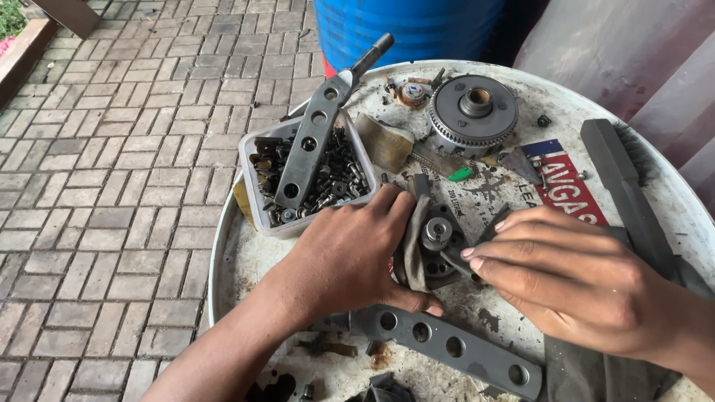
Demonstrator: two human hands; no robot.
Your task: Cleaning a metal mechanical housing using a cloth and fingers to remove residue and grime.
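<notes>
Between the two hands, on the stained white round drum top (246, 253), lies a dark round metal part with a small shiny hub (436, 237) at its centre, partly wrapped in a grey, grimy strip of rag (413, 249). The left hand (350, 257) is curled around the part's near side, thumb underneath and fingers over the rag, gripping it. The right hand (573, 275) lies flat with fingers extended, the tips pressing a dark edge of the part; it is open, not clenched. To my eye the part is solid steel, stiff and fairly heavy, likely oily and slick, so the cloth-covered rim looks the safest hold, not the hub. Beyond the left hand's fingers sits a clear plastic tub of dark bolts and screws (328, 182) with a grey perforated metal bar (313, 138) laid across it. A second perforated grey bar (447, 346) lies just below the left thumb. Farther off, past both hands, rests a toothed grey gear wheel (473, 112).
</notes>
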